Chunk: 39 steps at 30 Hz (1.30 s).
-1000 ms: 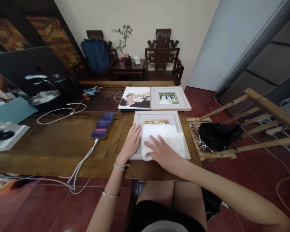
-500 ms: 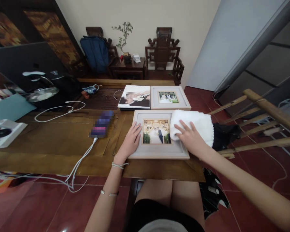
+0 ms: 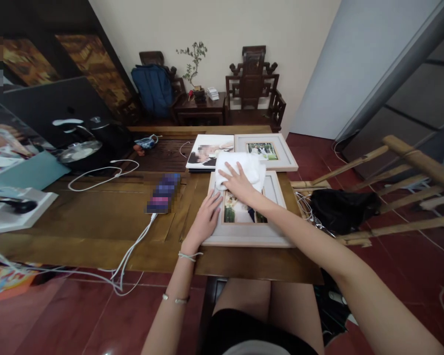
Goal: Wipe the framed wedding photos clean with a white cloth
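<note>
A light wooden picture frame [image 3: 251, 240] with a wedding photo lies flat near the table's front edge. My left hand [image 3: 207, 217] rests on its left side, fingers stretched out and holding nothing. With my right hand [image 3: 240, 183] I press a folded white cloth [image 3: 257, 165] onto the frame's upper left part. The fingers are spread over the cloth, which covers that corner and the top of the photo. My right forearm crosses above the frame and hides part of it.
Behind lie a second picture frame [image 3: 290, 161] and a white-covered photo album [image 3: 200, 143]. To the left are a blurred phone [image 3: 163, 193] with a charging cable, a power strip [image 3: 33, 212] and a kettle [image 3: 111, 135]. A wooden chair [image 3: 422, 162] stands at the right.
My right hand has slid the white cloth from the frame's right side leftward and away to its upper left. My left hand stays on the left edge. The whole view has shifted slightly.
</note>
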{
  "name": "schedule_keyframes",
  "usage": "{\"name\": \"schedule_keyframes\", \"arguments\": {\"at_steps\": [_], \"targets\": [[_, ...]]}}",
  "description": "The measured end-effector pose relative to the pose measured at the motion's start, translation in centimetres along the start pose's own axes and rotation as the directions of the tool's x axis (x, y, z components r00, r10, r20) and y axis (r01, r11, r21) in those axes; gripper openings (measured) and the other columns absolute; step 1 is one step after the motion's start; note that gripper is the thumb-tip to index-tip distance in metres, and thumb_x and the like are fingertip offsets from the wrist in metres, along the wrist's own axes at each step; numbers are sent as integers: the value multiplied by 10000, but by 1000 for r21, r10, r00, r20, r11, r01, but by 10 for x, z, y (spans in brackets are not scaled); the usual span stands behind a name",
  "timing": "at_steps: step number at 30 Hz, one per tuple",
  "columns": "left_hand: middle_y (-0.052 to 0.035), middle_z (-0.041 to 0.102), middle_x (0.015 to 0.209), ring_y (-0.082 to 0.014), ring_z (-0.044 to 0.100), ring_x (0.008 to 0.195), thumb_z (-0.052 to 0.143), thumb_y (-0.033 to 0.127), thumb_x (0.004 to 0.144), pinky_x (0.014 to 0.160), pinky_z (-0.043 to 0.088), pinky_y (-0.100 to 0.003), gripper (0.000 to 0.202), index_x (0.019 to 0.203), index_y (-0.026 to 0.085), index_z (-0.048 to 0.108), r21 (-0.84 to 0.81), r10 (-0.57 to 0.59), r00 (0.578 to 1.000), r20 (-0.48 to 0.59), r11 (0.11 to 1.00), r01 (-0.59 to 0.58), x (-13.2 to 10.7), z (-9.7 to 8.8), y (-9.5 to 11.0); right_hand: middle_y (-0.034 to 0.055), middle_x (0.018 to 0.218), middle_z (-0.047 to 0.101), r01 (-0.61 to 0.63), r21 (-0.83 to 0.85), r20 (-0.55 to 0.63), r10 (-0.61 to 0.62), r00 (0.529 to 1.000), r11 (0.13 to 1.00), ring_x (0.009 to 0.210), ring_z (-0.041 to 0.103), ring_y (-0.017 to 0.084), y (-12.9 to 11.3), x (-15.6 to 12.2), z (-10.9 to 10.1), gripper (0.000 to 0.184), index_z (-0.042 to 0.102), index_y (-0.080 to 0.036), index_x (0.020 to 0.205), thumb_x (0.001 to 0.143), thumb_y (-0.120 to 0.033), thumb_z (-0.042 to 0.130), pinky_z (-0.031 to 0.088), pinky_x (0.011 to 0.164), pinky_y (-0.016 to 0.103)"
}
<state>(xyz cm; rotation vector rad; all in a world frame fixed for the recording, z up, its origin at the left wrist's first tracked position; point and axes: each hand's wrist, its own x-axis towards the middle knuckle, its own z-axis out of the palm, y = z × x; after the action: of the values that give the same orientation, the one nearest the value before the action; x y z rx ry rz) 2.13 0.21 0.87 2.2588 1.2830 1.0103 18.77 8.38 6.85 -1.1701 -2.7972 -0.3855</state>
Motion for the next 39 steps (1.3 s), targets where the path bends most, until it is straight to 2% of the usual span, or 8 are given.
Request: {"name": "schedule_keyframes", "arguments": {"at_steps": [4,11,16,21,26,31,34,39], "targets": [[-104,505,1389,-206,283,1407,324,88,901,1138,276,-520,457,1296,201,525,-49,25,998,-51,998,-28,-3,2,-2,77,1447,434,-57,-49,20,58,998,997,1395,198,362,20,-23,-3,273,708,-159,969,861,-72,473,152,1097,651],[-100,537,1358,-214,324,1388,344,36,848,1131,289,-541,506,1284,203,539,-77,3,996,-89,997,-9,-3,5,-4,89,1412,478,-226,-138,133,244,961,964,1365,253,398,61,-104,-19,413,710,-146,1005,782,39,414,230,1059,647],[-115,539,1354,-214,329,1386,335,31,848,1136,293,-523,498,1276,173,546,-66,-15,996,-89,998,9,-3,5,-2,100,1398,492,-162,-30,229,165,959,986,1353,290,384,31,-151,-42,484,700,-135,1045,690,62,436,281,1066,587],[-97,535,1361,-207,326,1387,339,34,847,1136,297,-517,504,1279,194,543,-57,-13,996,-85,998,8,-3,4,-1,60,1387,508,-115,279,328,18,945,953,1383,266,301,-13,-184,-78,561,705,-190,1005,602,75,416,293,1095,536],[-99,534,1362,-209,327,1387,344,38,848,1139,287,-525,496,1273,193,548,-66,-10,997,-72,998,6,-3,2,-2,29,1430,459,-79,387,301,-46,952,919,1363,327,231,-16,-168,-82,666,660,-232,1111,604,93,377,369,1072,421],[-94,536,1360,-208,331,1385,342,42,853,1134,292,-533,490,1265,202,552,-68,0,997,-74,998,-5,-3,2,-3,46,1530,275,-130,76,124,120,985,989,1395,213,342,26,-111,-48,651,610,-222,1197,690,104,362,303,1053,612],[-88,541,1355,-206,342,1380,343,42,851,1133,297,-528,486,1256,204,558,-67,1,997,-77,998,-7,-3,1,-3,95,1525,284,-162,-37,97,165,982,986,1381,215,396,44,-86,-24,573,606,-199,1207,753,83,400,283,1033,649],[-94,548,1346,-203,344,1378,343,46,856,1136,300,-512,472,1245,193,566,-70,-10,997,-71,998,5,-2,1,-2,160,1453,399,-106,-74,114,114,987,992,1335,330,374,32,-90,-6,442,608,-173,1195,835,9,427,296,1036,599]]}}
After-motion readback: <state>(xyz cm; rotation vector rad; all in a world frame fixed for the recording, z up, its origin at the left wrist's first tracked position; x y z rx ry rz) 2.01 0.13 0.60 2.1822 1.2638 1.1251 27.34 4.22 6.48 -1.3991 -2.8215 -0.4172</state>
